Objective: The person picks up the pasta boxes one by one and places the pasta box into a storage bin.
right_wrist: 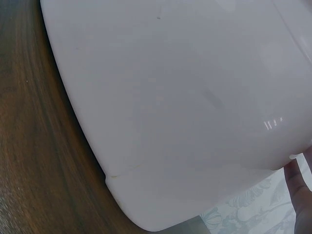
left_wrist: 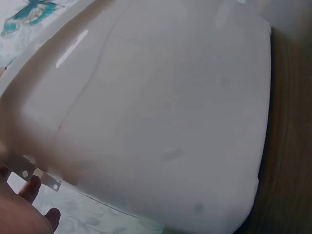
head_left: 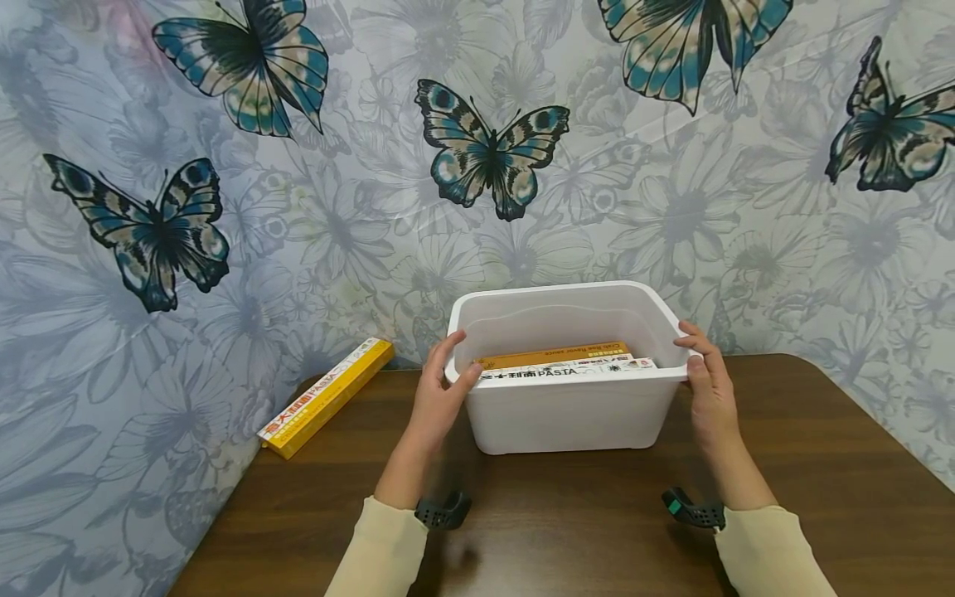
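Observation:
A white plastic bin (head_left: 570, 414) stands on the table between both hands. My left hand (head_left: 438, 394) grips its left end by the rim, thumb on the front corner. At the opposite end, my right hand (head_left: 709, 390) holds the rim, its thumb near the front corner. Inside lie a white-faced pasta box (head_left: 559, 370) and, behind it, an orange-topped box (head_left: 555, 355); their lower parts are hidden by the front wall. The bin's outer wall (left_wrist: 146, 107) fills most of the left wrist view, and its surface (right_wrist: 170, 97) likewise dominates the right wrist view.
A yellow and white pasta box (head_left: 328, 398) lies slantwise near the table's left edge. The brown wooden table (head_left: 567, 531) reaches back to a butterfly-patterned wall covering (head_left: 336, 249) directly behind the bin. Each wrist wears a dark band (head_left: 697, 510).

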`<state>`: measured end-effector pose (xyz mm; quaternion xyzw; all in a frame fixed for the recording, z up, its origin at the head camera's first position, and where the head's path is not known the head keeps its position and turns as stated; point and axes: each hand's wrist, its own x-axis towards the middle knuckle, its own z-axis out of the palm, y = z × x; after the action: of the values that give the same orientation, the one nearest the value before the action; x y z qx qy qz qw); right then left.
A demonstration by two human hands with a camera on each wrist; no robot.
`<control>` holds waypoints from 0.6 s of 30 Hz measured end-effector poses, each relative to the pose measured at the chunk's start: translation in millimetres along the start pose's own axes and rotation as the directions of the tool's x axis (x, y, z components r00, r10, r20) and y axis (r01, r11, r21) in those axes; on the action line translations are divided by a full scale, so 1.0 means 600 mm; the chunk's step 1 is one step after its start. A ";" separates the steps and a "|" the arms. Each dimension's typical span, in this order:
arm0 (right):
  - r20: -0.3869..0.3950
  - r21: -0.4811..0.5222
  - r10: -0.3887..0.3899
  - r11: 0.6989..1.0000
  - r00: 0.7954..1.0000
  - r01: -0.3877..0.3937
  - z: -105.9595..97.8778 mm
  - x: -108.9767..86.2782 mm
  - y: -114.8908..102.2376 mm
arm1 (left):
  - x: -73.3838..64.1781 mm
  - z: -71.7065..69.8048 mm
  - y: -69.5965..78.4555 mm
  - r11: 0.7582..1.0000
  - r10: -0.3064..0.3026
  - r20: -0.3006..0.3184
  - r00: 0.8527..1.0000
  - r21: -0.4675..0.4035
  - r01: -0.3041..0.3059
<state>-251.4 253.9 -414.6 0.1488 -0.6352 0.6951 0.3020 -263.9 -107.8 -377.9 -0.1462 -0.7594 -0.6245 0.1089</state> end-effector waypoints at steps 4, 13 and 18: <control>-0.002 -0.017 0.010 1.000 1.000 -0.010 0.001 0.000 -0.001 | -0.004 -0.002 -0.005 1.000 -0.018 0.007 1.000 0.005 0.018; -0.013 -0.036 0.025 0.999 1.000 -0.025 0.002 -0.002 0.001 | -0.016 -0.014 -0.014 0.999 0.019 -0.014 1.000 0.040 -0.019; -0.016 -0.045 0.027 0.999 1.000 -0.028 0.002 -0.001 -0.001 | -0.026 -0.029 -0.017 0.997 0.040 -0.026 0.999 0.065 -0.039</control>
<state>-250.6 252.5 -414.4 0.1280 -0.6506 0.6856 0.3005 -253.4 -127.8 -389.2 -0.1491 -0.7746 -0.5993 0.1363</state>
